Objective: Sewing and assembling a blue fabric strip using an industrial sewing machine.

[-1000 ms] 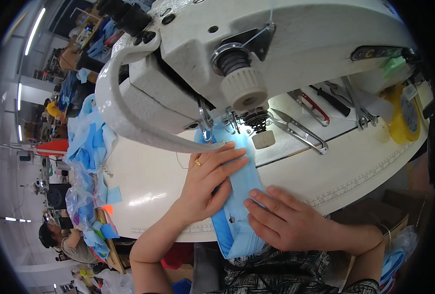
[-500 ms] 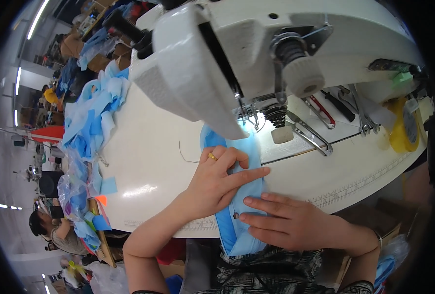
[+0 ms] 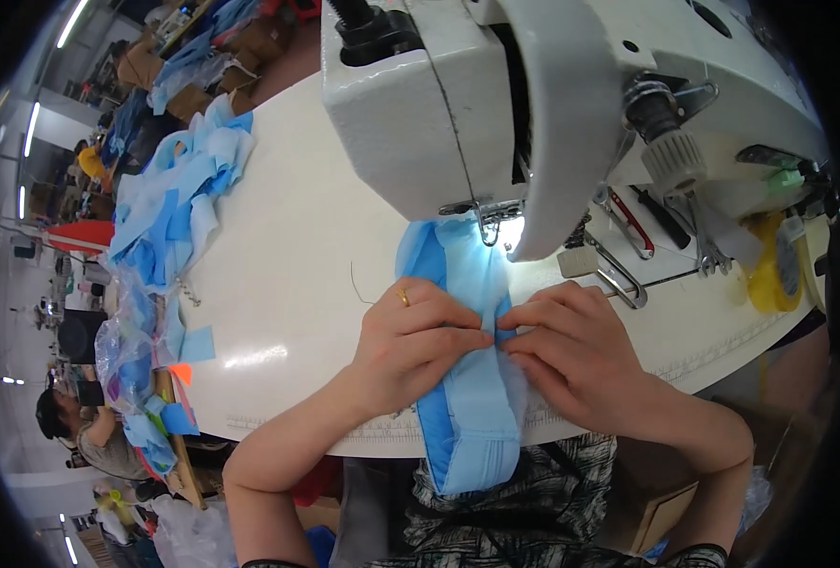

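A long strip of light and darker blue fabric (image 3: 481, 407) runs from under the lit needle area of a white sewing machine (image 3: 420, 133) down over the table's front edge. On its left side, my left hand (image 3: 415, 336), with a gold ring, presses bent fingers onto the cloth. My right hand (image 3: 576, 350) pinches the fabric's right edge, fingertips close to those of the left. Both hands sit just below the presser foot (image 3: 486, 213). Cloth hides part of the fingertips. A dark thread hangs down the machine's front to the needle.
At right on the white table (image 3: 287, 284) lie thread snips (image 3: 623, 279), a red-handled tool (image 3: 633, 222), wrenches (image 3: 708, 246) and a yellow tape roll (image 3: 775, 265). Blue fabric pieces (image 3: 178, 189) are heaped along the left edge. Another person (image 3: 107, 431) sits far left.
My right hand has moved up from the lower cloth to its right edge beside the left hand. The left fingers have drawn in to a pinch. The view has shifted around the machine.
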Action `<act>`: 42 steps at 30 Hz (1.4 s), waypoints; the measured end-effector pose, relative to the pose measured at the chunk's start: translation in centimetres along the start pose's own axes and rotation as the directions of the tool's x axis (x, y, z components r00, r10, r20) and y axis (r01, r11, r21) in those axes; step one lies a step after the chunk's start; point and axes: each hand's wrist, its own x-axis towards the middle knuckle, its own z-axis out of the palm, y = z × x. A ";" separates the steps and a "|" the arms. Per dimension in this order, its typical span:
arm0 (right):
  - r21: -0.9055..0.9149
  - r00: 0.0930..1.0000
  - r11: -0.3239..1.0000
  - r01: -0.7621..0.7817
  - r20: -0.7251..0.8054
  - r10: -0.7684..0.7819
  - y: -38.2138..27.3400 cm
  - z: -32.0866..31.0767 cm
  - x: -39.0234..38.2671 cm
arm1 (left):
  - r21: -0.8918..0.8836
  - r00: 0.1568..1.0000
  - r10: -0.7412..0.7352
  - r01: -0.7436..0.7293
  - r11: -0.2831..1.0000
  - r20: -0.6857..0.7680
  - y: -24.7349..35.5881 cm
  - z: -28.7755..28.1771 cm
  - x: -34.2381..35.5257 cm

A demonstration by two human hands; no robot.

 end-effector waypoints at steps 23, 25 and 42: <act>-0.183 0.992 0.983 -0.009 -0.125 -0.014 -0.5 1.8 0.0 | -0.070 0.997 -0.071 0.069 0.995 -0.023 0.3 0.4 0.2; -0.187 0.994 0.982 -0.031 -0.113 0.010 -0.7 1.2 -0.1 | -0.065 0.998 -0.053 0.052 0.997 -0.018 0.3 0.5 0.2; -0.108 0.993 0.989 -0.098 -0.077 0.090 -0.9 0.8 -0.6 | 0.079 0.985 -0.105 0.095 0.992 0.139 0.9 0.9 0.8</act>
